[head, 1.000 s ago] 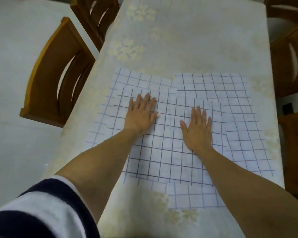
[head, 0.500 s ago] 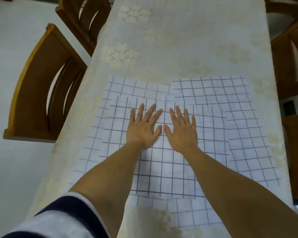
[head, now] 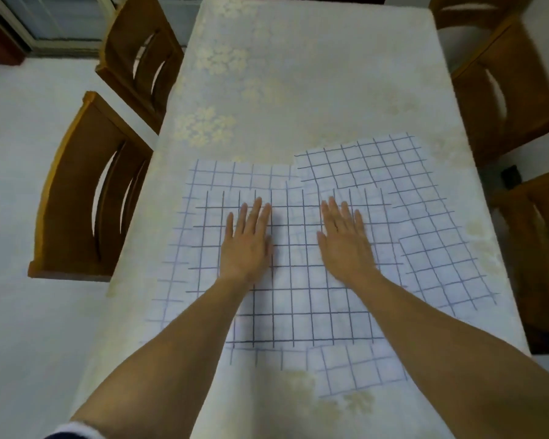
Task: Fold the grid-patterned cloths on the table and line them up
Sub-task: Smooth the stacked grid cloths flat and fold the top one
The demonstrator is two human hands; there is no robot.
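Several white cloths with dark grid lines lie overlapping on the table [head: 314, 74]. The top cloth [head: 298, 296] is spread flat in the middle. Under it one cloth [head: 241, 175] shows at the far left, another [head: 362, 163] at the far right, one [head: 441, 274] to the right, and a corner [head: 355, 372] at the near edge. My left hand [head: 248, 245] and my right hand [head: 346, 245] both press flat on the top cloth with straight fingers, about a hand's width apart.
The table has a pale floral covering. Two wooden chairs [head: 86, 198] [head: 137, 58] stand along its left side and further wooden chairs [head: 501, 90] [head: 539, 248] along its right. The floor is light.
Half a second ago my hands lay side by side, almost touching; now they have slid apart across the top cloth. The view has also shifted.
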